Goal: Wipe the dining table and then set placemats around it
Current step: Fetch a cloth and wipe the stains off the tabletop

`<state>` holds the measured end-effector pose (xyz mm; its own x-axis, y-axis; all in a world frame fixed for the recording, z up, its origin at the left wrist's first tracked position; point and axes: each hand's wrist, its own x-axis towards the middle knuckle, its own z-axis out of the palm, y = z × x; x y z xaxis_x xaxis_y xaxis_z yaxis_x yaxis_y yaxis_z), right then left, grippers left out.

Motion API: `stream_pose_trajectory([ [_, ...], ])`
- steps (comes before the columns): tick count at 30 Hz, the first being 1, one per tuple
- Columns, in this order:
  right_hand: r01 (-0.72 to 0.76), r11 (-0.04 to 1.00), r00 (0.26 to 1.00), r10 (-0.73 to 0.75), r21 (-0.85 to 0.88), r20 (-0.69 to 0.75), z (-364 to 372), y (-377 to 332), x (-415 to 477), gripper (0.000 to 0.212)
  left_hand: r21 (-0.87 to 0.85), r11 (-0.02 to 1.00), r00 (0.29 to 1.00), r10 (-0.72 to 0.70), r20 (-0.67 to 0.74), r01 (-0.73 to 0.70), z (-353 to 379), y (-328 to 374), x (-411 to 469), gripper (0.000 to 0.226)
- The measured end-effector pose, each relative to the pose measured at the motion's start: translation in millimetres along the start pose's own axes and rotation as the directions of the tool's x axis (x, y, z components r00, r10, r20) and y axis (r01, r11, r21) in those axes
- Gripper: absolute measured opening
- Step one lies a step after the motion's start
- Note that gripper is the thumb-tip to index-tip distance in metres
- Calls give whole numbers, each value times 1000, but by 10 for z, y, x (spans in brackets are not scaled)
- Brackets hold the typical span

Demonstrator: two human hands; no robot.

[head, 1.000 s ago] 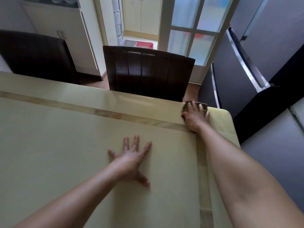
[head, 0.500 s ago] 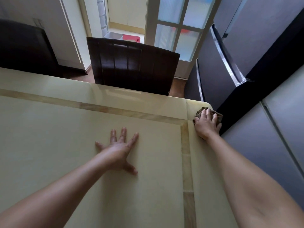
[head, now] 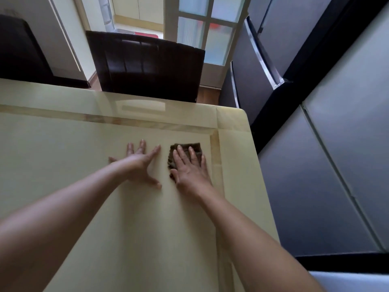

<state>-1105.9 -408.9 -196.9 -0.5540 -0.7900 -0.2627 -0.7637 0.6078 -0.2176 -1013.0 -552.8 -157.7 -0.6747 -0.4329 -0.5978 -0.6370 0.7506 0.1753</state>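
Note:
A glossy cream dining table (head: 63,144) with a tan inlaid border fills the lower left of the view. My right hand (head: 190,167) presses flat on a dark brown folded cloth (head: 193,146) near the table's far right corner, just inside the border strip. The cloth shows past my fingertips and beside my thumb. My left hand (head: 139,165) lies flat on the table with fingers spread, just left of the cloth, holding nothing. No placemats are in view.
A dark wooden chair (head: 145,66) is pushed in at the far edge, and a second dark chair (head: 19,51) stands at the far left. A grey refrigerator (head: 315,144) stands close to the table's right edge. A glass-paned door (head: 202,28) is behind the chair.
My right hand slid the cloth from the far right corner edge inward and toward me, onto the inner panel. My left hand stayed flat on the table.

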Motion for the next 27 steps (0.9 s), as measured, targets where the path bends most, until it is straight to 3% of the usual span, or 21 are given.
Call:
stream_pose_trajectory([
  [3, 8, 1000, 1000, -8, 4, 17, -7, 102, -168, 60, -4, 1000, 994, 13, -105, -13, 46, -30, -94, 117],
  [5, -52, 998, 998, 51, 42, 26, -89, 259, -203, 61, 127, 988, 976, 109, -187, -86, 127, 8, -202, 110],
  [8, -161, 982, 987, 161, 99, 6, -223, 589, -218, 60, 239, 946, 954, 261, -148, -221, 302, 153, -348, 107],
  [13, -340, 930, 936, 350, 138, -49, -266, 1159, -383, 58, 162, 967, 980, 199, 4, -197, 511, 294, -453, 116],
  [18, -423, 891, 886, 445, 163, -132, -117, 1255, -569, 59, 137, 972, 982, 190, 2, -189, 512, 314, -477, 116],
  [23, -461, 870, 867, 484, 175, -118, -57, 1143, -705, 61, 135, 972, 981, 194, -2, -192, 517, 319, -469, 116],
  [27, -405, 903, 895, 423, 142, -142, 80, 799, -891, 61, 117, 975, 982, 190, 8, -189, 503, 319, -414, 118],
])
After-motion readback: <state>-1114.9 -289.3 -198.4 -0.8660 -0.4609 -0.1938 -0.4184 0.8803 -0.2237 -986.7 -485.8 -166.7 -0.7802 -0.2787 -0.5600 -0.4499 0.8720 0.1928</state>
